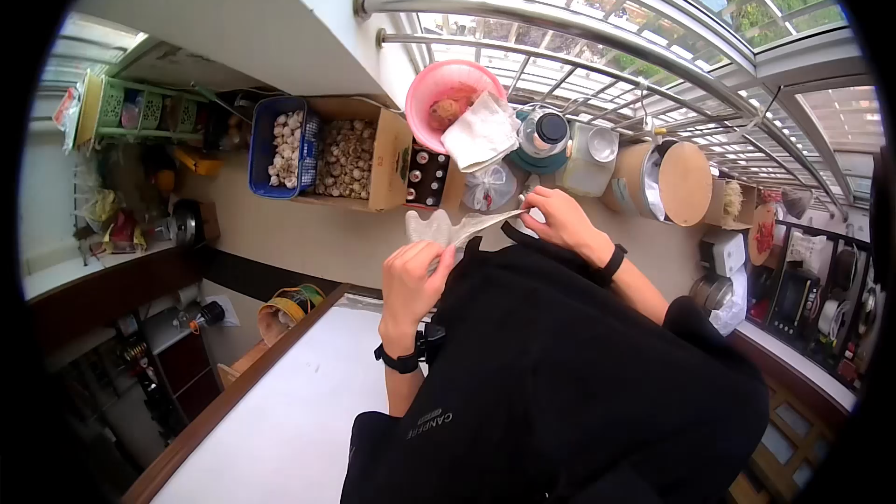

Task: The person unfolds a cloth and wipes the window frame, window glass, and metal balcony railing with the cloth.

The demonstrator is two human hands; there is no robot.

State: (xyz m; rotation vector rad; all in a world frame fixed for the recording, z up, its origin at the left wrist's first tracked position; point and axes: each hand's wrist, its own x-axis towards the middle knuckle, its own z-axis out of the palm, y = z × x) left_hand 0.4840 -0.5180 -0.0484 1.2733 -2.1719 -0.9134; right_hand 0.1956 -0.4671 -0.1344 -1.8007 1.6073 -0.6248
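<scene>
In the head view, the left hand point(413, 278) grips one end of a beige cloth point(434, 228) while the right hand point(557, 218) pinches the other, stretching it between them. Beyond are a pink basin point(422, 93), a cardboard box point(391, 161) of garlic point(345, 159) and a blue basket point(262, 163).

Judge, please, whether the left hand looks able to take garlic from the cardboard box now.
Probably not: the left hand grips the beige cloth, and the cardboard box stands apart from the hand. However, the box is open and nothing covers the garlic, so the way looks free.
</scene>
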